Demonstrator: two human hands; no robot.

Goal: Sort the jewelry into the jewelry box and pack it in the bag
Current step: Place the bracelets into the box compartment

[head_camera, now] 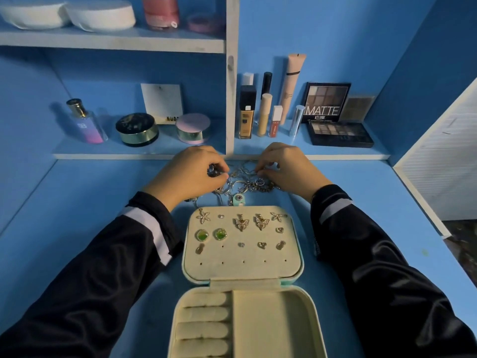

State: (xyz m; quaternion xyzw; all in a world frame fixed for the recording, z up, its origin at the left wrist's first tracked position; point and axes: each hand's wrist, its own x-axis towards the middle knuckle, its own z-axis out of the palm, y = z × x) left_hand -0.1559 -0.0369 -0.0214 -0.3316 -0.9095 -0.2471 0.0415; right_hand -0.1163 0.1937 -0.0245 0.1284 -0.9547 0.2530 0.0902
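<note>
Here we look down on a blue table (90,202) with the jewelry box (301,257) lying open in the middle, just in front of us. It is a small rounded case, mint-green outside and lined in cream velvet. Its lid lies flat on the far side and its base is nearest us. The lid panel is dotted with rows of small holes, and many carry earrings: a pair of gold butterfly earrings (241,223) in the top row, two star-shaped pieces (203,216) at the row's ends, a pair of round green-stone earrings (202,235) below on the left, and several tiny studs and hearts further right. The lowest row of holes is bare. In the base we see cream ring rolls (204,313) on the left and one plain compartment (271,326) on the right. A mint clasp tab (238,200) sticks out from the lid's far edge.

Just beyond that tab lies the jewelry heap (242,183), a tangle of silvery hoops, chains and small charms resting on the table. Both hands are at it. The left grip (191,174) is curled round a dark round piece (213,171) at the heap's left edge. The right grip (286,171) pinches a thin silvery loop (251,173) at the heap's right side with its fingertips drawn together. Both arms wear black sleeves (103,254) with a pale band near the cuff.

Behind the hands, a shelf (129,156) holds a perfume bottle (86,122), round jars and an eyeshadow palette (326,102).
</note>
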